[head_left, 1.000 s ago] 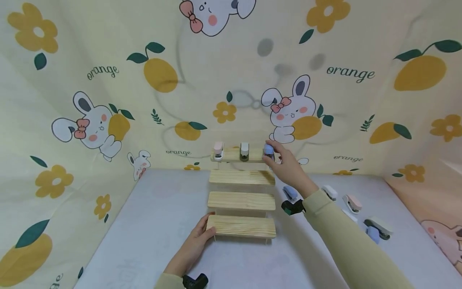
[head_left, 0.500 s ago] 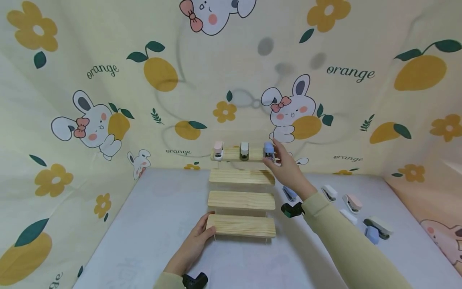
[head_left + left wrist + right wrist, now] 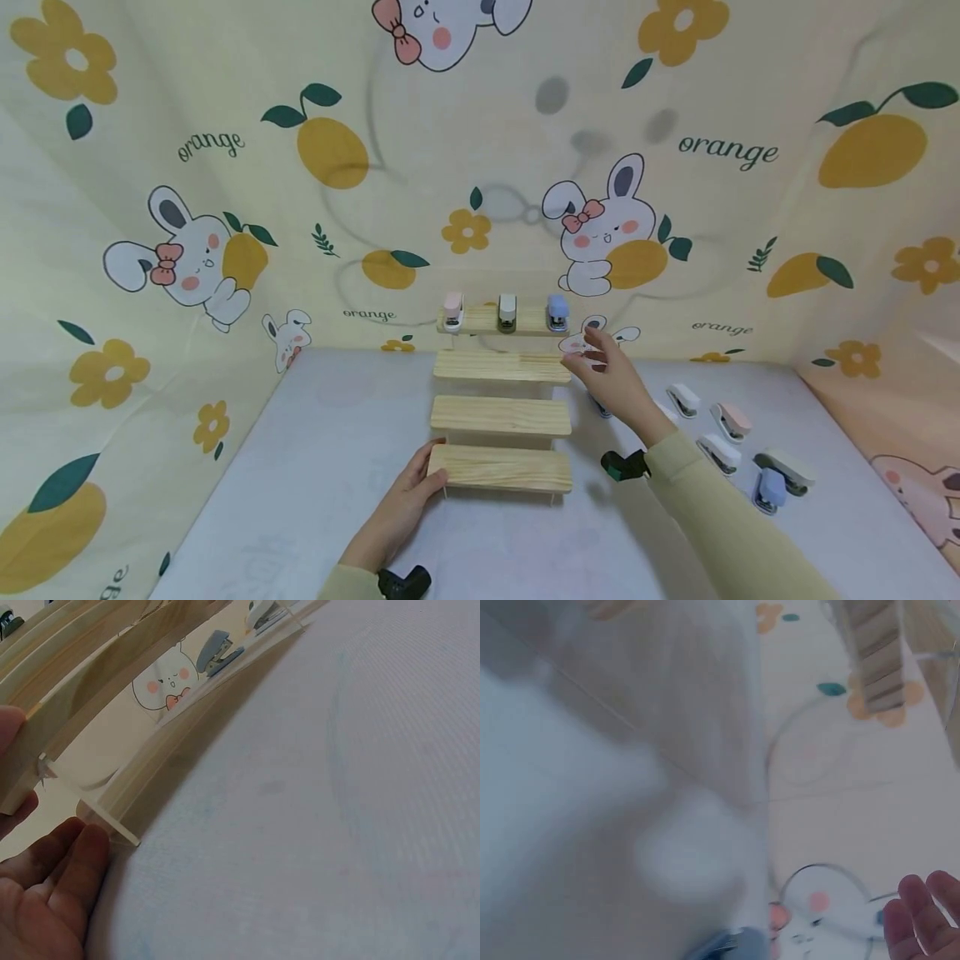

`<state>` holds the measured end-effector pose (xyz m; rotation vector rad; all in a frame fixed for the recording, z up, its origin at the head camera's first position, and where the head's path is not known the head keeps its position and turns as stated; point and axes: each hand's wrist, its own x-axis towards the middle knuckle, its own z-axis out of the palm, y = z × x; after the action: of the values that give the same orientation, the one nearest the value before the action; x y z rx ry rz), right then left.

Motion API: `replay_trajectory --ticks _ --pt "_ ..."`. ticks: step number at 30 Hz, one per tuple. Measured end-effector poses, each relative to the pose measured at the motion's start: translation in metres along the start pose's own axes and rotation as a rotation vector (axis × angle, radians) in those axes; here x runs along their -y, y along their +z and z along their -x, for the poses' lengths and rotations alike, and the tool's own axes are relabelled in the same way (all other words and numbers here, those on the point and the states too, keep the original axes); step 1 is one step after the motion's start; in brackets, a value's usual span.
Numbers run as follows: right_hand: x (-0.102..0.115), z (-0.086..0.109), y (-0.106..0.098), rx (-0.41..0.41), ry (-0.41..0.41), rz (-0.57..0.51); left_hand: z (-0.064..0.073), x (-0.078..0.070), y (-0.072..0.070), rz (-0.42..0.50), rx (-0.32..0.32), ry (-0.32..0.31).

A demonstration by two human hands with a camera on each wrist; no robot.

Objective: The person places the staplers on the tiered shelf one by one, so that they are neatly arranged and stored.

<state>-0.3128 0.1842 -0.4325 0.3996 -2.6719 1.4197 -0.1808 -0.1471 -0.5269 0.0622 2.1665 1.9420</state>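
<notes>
A tiered wooden display shelf [image 3: 501,417] stands mid-table in the head view. My left hand [image 3: 401,504] grips the left end of its lowest board, thumb on the upper side; the left wrist view shows fingers beside a clear support under that board. On the top tier sit a pink stapler [image 3: 453,311], a white stapler [image 3: 507,312] and, at the right end, a blue stapler [image 3: 557,312]. My right hand [image 3: 618,383] hovers off the shelf's right side, fingers loosely bent and holding nothing. It partly covers another blue stapler [image 3: 600,406] on the table.
Right of the shelf lie more staplers on the table: two white ones [image 3: 683,400] [image 3: 720,453], a pink one [image 3: 731,422], a white-and-green one [image 3: 786,471] and a blue one [image 3: 770,488]. A patterned cloth [image 3: 510,167] hangs behind and at both sides.
My right hand has let go of the blue stapler at the top tier's right end and moved down and to the right. My left hand stays on the lowest board.
</notes>
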Motion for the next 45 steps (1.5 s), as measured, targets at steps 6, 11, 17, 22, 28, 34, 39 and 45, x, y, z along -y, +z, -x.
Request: replay_trajectory --ticks 6,11,17,22,28,34,39,45 --pt "-0.025 0.009 0.003 -0.027 0.036 0.037 0.000 -0.001 0.000 -0.004 0.001 0.008" --pt "-0.046 0.017 0.006 -0.011 0.116 0.091 -0.001 0.001 -0.001 -0.010 -0.006 -0.002" --pt "-0.062 0.025 0.010 0.010 0.200 0.134 -0.001 0.002 0.000 0.000 -0.017 -0.035" --pt "-0.071 0.027 0.014 0.030 0.276 0.130 -0.001 0.003 0.000 -0.002 -0.016 -0.026" --pt "-0.084 0.029 0.019 0.036 0.321 0.095 -0.002 0.004 0.000 0.004 -0.012 -0.032" --pt "-0.096 0.033 0.027 0.006 0.384 -0.016 -0.001 0.004 -0.001 -0.001 -0.005 -0.021" --pt "-0.099 0.031 0.030 -0.022 0.368 -0.073 0.000 0.003 -0.003 -0.024 -0.019 -0.011" --pt "-0.096 0.032 0.030 -0.049 0.393 -0.087 -0.001 0.001 0.000 -0.011 -0.010 -0.022"
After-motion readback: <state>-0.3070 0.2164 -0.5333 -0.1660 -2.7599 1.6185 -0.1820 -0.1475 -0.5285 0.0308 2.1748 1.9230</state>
